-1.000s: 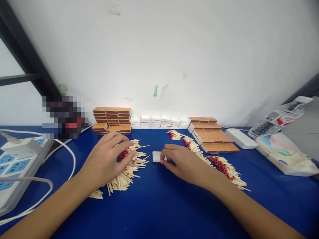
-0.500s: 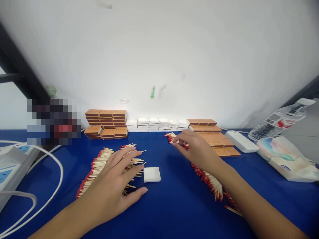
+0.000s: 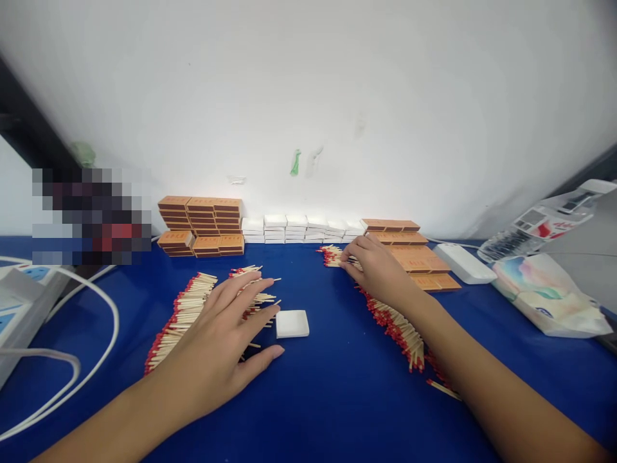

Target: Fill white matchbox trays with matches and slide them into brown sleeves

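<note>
White wall [image 3: 409, 96] rose behind the glossy deep-blue desk [image 3: 318, 399], where a low row of small white box-like pieces [image 3: 296, 229] stood between a left stack of orange-and-brown matchboxes [image 3: 200, 210] and a right stack of orange-and-white matchboxes [image 3: 418, 262]. A small white rectangular tray [image 3: 292, 323] lay on the desk between my hands, just beside my left index fingertip; whether they touched, I couldn't tell. To my mind that was the weak spot: one careless sweep of those fingers could have knocked the tray askew. Red-tipped wooden matches in the left heap [image 3: 187, 308] stuck out at odd angles beneath my fingers, so dragging the palm might have scattered them. On the other side, my bare forearm crossed over part of the long right-hand row of matches [image 3: 398, 331], and dropping it could have raked the sticks apart. My knuckles were also near enough to the right stack that a clumsy lift risked a bump.

My left hand [image 3: 220, 341] was open, palm down, fingers fanned and thumb stretched out to the side. My right hand [image 3: 378, 265] reached farther, fingers curled down at the small far pile of matches [image 3: 330, 256]; whether they pinched any, I couldn't tell.
</note>
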{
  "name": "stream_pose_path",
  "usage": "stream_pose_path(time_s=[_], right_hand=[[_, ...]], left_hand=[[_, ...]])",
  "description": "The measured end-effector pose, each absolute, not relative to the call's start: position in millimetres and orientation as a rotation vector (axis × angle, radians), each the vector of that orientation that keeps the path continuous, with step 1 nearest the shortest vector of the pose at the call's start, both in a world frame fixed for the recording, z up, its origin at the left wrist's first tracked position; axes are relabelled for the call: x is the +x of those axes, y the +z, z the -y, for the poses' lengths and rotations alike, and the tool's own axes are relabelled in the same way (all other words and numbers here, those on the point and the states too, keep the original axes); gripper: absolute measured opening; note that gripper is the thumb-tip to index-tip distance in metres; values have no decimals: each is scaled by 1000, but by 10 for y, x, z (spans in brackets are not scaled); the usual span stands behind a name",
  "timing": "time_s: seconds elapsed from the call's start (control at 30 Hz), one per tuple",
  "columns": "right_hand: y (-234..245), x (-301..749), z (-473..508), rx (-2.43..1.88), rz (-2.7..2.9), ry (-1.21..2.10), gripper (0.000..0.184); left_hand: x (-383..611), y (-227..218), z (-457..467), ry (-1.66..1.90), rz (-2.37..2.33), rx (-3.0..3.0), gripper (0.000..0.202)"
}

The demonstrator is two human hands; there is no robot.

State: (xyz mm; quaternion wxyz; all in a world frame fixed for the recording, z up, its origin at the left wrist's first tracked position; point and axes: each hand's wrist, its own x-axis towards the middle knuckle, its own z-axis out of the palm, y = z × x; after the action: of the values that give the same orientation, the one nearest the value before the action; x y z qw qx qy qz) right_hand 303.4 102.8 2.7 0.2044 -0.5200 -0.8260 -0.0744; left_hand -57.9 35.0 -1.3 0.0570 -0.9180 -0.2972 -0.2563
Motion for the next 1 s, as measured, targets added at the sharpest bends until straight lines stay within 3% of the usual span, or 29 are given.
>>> stream_pose_path(time_s=[0.17, 0.77, 1.0], right_hand=[[80, 3035, -996, -1390, 2265, -152, 15], [57, 3024, -937, -1430, 2318, -50, 17], [48, 3066, -949, -1508, 2335, -69, 12]], left_hand=[[-544, 3, -318, -824, 905, -2814, 24], [-521, 30, -251, -836, 885, -2829, 30], [-523, 47, -255, -859, 852, -2828, 23]])
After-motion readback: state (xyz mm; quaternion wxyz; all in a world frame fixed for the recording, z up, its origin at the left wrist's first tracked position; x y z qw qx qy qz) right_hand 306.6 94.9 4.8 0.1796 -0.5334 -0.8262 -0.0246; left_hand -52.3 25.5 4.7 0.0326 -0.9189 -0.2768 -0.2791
